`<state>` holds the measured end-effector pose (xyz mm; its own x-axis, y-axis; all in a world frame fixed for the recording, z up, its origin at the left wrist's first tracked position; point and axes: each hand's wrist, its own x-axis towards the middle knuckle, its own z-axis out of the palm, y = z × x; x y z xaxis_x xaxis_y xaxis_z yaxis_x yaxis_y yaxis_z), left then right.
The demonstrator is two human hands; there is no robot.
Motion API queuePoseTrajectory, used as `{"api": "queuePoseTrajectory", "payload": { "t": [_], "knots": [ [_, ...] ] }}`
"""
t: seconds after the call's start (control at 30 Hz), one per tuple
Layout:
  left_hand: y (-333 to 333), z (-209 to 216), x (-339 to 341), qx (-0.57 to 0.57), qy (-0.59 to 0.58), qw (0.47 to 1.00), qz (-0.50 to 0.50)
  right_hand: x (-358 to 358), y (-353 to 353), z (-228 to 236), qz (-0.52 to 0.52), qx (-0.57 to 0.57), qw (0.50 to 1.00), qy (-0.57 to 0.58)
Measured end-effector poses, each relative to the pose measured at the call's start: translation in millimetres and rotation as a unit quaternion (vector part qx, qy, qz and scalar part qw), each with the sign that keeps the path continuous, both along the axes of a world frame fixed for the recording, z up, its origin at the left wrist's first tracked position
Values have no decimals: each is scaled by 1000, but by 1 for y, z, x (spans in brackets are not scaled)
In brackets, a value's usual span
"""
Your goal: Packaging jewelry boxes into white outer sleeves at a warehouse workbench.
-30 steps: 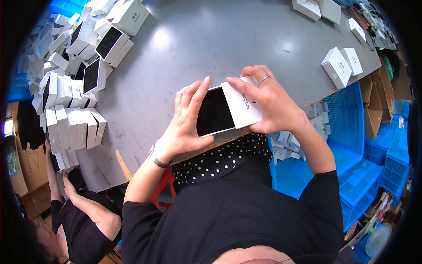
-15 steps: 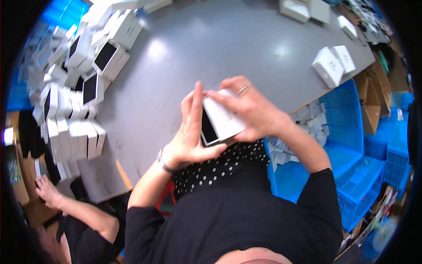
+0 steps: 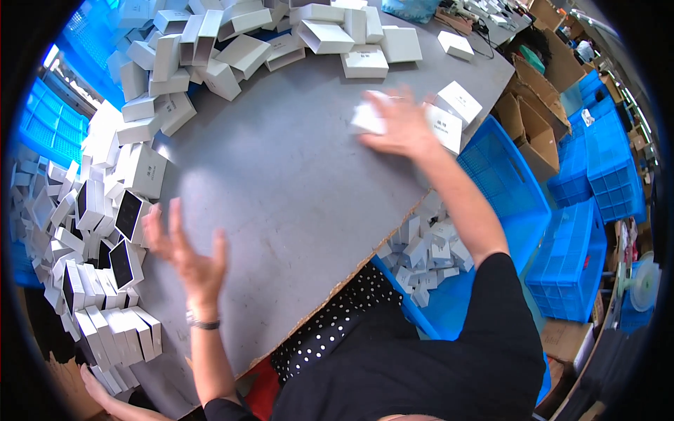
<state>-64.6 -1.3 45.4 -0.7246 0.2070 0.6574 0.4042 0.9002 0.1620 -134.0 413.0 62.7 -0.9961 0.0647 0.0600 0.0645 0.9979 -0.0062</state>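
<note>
Over the left part of the grey table (image 3: 281, 175), my left hand (image 3: 184, 245) is raised with its fingers spread and nothing in it. Close to its fingertips stand open white boxes with black insides, one such box (image 3: 130, 214) being nearest. My right hand (image 3: 401, 126) reaches out to the far right and grips a small white box (image 3: 368, 118) between thumb and fingers; motion blurs the fingers. Just right of that hand, two closed white boxes, one nearer (image 3: 445, 126) and one farther (image 3: 459, 102), rest near the table edge.
White box sleeves (image 3: 326, 36) lie heaped along the far side. A row of white boxes (image 3: 119, 333) stands at the near left. Right of the table, a blue crate (image 3: 516, 203) holds several small white boxes (image 3: 428, 256). Another person's arm (image 3: 105, 396) shows at lower left.
My hands have parted from the box they held together in front of me. The right carried a white box to the far right; the left moved left, now open. The view has shifted too.
</note>
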Motion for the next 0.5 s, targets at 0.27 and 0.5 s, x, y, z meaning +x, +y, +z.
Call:
{"api": "queuePoseTrajectory", "payload": {
  "t": [0.27, 0.5],
  "knots": [
    [-163, -1, -26, -69, -162, 949, 263, -70, 53, 10, -38, 69, 997, -27],
    [-93, -8, 4, -83, -94, 972, 198, -138, -7, -44, -28, 11, 990, 140]
  ]
}}
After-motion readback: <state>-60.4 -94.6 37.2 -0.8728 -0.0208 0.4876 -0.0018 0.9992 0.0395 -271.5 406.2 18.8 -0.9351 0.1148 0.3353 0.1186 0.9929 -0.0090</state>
